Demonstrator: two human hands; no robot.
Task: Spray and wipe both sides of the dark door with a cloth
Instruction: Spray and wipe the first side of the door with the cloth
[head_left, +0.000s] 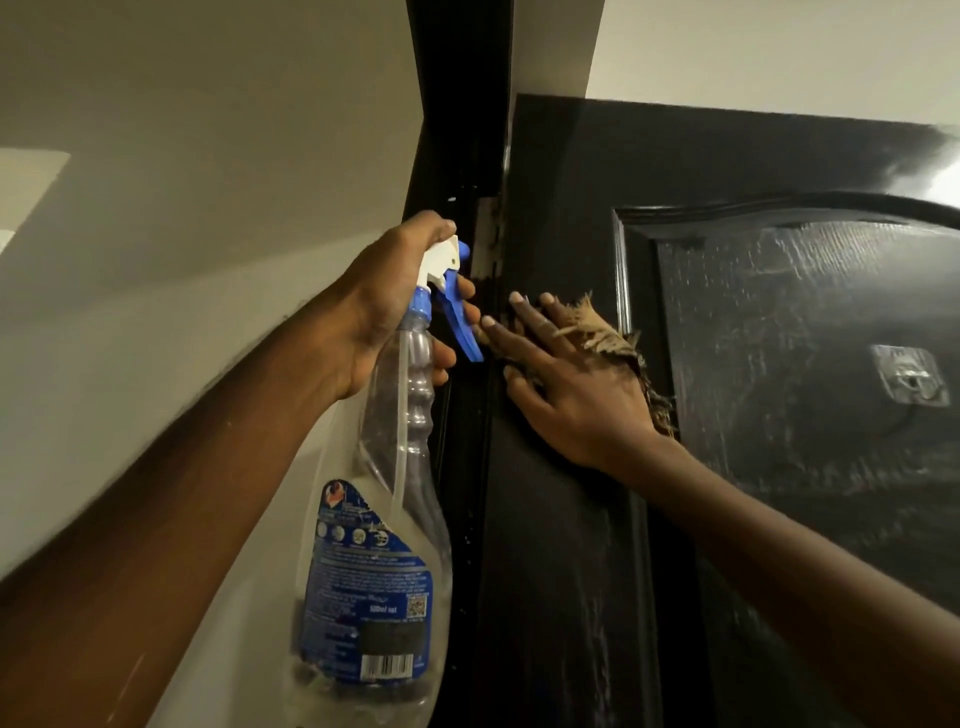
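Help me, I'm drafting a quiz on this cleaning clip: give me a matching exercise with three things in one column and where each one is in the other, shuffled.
Things
1. spray bottle
2. cloth
3. adhesive hook

Places
A. stuck on the moulded panel of the door, far right
B. gripped at the neck by the left hand, beside the door's hinge edge
C. pressed flat against the door under the right hand

Pairs: 1-B, 2-C, 3-A
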